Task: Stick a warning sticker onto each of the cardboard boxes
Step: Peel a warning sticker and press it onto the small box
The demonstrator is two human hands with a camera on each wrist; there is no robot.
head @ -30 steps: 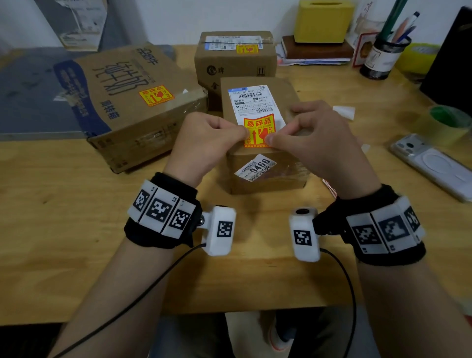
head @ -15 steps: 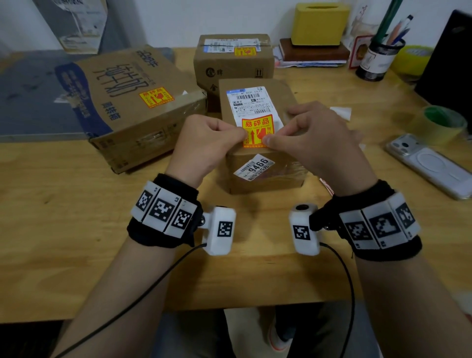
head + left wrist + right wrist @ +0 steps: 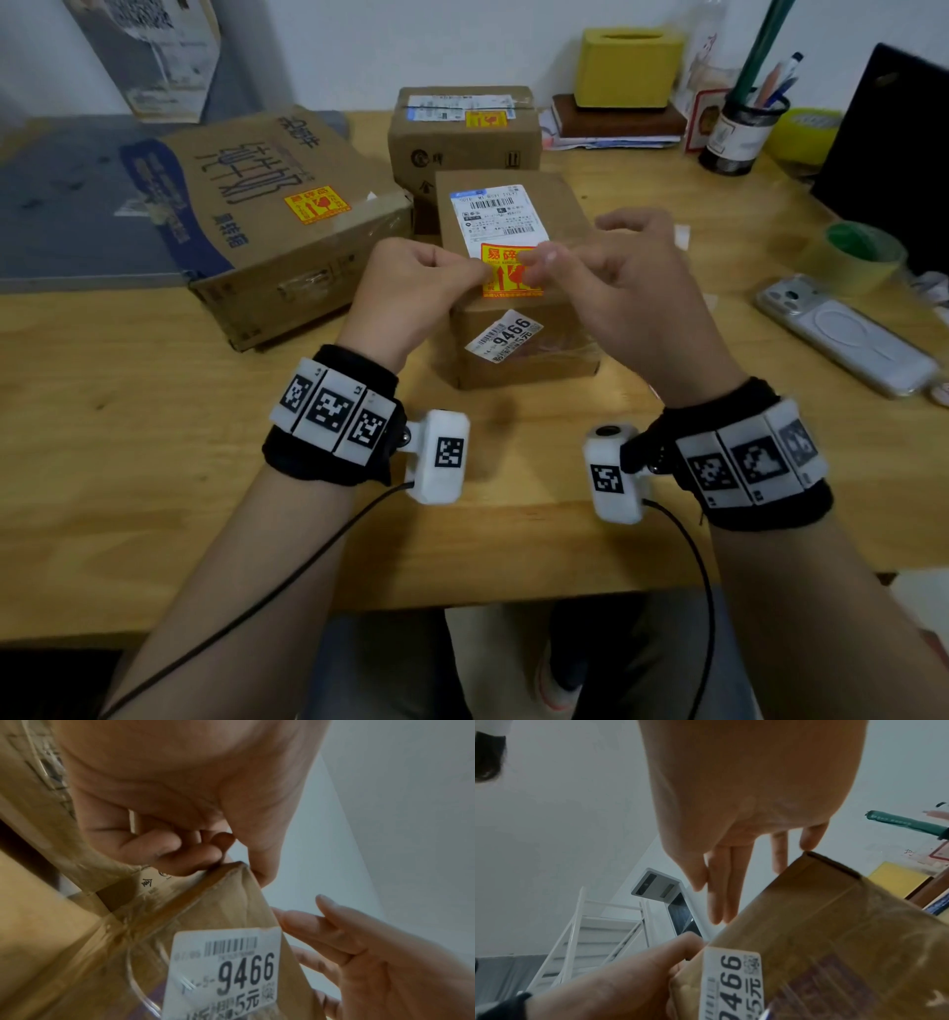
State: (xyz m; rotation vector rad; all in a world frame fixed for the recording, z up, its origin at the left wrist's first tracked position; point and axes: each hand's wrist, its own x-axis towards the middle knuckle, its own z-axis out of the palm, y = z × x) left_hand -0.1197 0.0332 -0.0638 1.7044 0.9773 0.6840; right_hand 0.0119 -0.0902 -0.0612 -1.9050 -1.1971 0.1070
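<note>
The near cardboard box [image 3: 567, 218] carries a white shipping label and a yellow-red warning sticker [image 3: 506, 285] lying flat on its top. My left hand [image 3: 416, 293] has its fingers curled, and its thumb tip rests at the sticker's left edge. My right hand [image 3: 631, 288] hovers just above the sticker's right side with loose, straight fingers [image 3: 721, 892] that hold nothing. The large box [image 3: 246, 205] on the left bears a warning sticker [image 3: 317, 204]. The back box [image 3: 464, 149] bears one too [image 3: 485, 120]. In the left wrist view, curled fingers [image 3: 180, 850] touch the box's top edge [image 3: 205, 912].
A phone [image 3: 842, 334] and a green tape roll [image 3: 862, 254] lie to the right. At the back right stand a pen holder [image 3: 744, 128], a yellow tissue box [image 3: 629, 67] on books and a black screen [image 3: 893, 154]. A white paper scrap [image 3: 680, 236] lies beside the near box.
My right hand has let go of the sticker and lifted off it, its fingers spreading. The sticker now lies flat on the near box. My left hand has stayed at its left edge.
</note>
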